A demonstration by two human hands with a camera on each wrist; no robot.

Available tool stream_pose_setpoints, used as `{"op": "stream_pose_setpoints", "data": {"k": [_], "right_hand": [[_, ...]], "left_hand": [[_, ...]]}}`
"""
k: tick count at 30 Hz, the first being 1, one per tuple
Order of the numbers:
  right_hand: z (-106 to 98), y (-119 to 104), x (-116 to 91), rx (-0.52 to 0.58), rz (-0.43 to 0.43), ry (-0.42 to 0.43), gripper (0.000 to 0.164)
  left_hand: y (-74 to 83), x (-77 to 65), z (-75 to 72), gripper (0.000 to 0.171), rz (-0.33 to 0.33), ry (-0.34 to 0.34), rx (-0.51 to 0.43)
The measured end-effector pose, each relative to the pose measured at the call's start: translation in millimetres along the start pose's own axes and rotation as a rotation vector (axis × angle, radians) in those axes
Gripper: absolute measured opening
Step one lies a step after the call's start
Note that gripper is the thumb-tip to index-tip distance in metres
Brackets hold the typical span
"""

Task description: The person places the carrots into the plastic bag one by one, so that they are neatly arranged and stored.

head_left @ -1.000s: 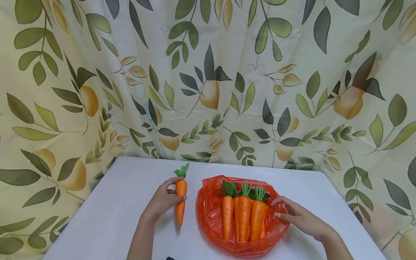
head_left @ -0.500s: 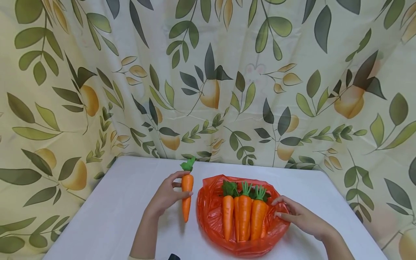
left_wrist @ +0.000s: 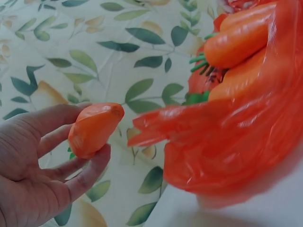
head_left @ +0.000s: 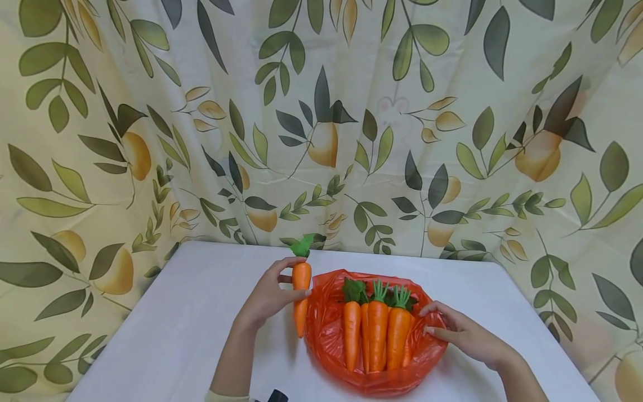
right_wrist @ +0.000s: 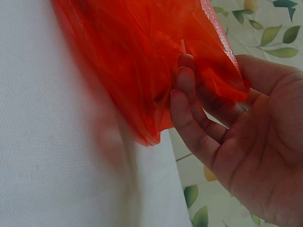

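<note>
My left hand holds an orange carrot with green leaves, thumb on one side and fingers on the other. The carrot hangs upright, tip down, at the left rim of a red plastic bag. In the left wrist view its tapered end points toward the camera, apart from the bag. Several carrots lie side by side inside the open bag, leafy tops away from me. My right hand grips the bag's right edge; in the right wrist view, red plastic runs between thumb and fingers.
A white-covered table bears the bag. Behind it hangs a curtain printed with leaves and fruit. A small dark object shows at the bottom edge, near the left sleeve.
My left hand has carried the carrot to the right and slightly farther from me, up to the bag's left rim. The right hand stays at the bag's edge.
</note>
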State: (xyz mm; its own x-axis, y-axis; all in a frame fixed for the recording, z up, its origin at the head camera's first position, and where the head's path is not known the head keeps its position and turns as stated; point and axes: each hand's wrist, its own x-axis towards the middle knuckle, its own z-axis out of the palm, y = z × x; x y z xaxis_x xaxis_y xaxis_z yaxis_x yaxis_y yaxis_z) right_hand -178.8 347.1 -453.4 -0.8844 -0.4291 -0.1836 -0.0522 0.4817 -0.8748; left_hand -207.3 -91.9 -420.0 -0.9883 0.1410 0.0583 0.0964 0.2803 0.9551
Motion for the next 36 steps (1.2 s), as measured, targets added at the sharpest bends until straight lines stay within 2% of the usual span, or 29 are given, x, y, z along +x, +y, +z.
{"op": "stream_pose_setpoints", "data": {"k": [9,22,29,36], "right_hand": [[-0.1,-4.0,-0.3,0.002,-0.002,-0.002,0.035],[-0.6,-3.7,-1.3,0.012,0.003,0.000,0.034],[-1.4,-4.2,-2.0,0.023,-0.001,0.000,0.035],[-0.1,-5.6,-2.3,0.023,-0.003,-0.004,0.033]], "left_hand": [[8.4,4.3,19.6,0.060,0.039,-0.071,-0.012],[19.3,5.4,48.8,0.059,0.021,-0.149,-0.071],[27.6,6.0,59.2,0.059,0.035,-0.155,-0.041],[25.0,5.9,70.6,0.057,0.060,-0.173,0.001]]}}
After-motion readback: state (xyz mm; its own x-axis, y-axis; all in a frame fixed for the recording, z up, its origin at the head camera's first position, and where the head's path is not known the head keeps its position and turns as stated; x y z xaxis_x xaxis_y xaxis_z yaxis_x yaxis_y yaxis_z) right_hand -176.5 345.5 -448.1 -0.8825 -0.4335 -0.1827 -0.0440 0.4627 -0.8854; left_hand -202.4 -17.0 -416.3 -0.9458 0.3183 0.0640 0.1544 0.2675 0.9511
